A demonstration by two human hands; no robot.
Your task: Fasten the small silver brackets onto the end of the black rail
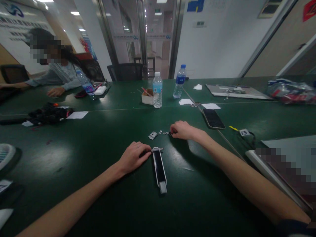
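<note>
Small hardware being gathered beside a long black-and-white part on the green table (98,138).

Left hand (133,157) lies flat, fingers loosely curled against the top end of the long part (159,168), steadying it; right hand (181,130) is pinched narrow on the row of small washers (165,132), a metal bracket (152,135) just beside; likely mid-pick, so the next move needs a fine grip on one washer.

Dark green table (98,171), black-and-white strip (159,168), silvery bracket (152,135), blue-labelled clear bottles (157,89).
</note>
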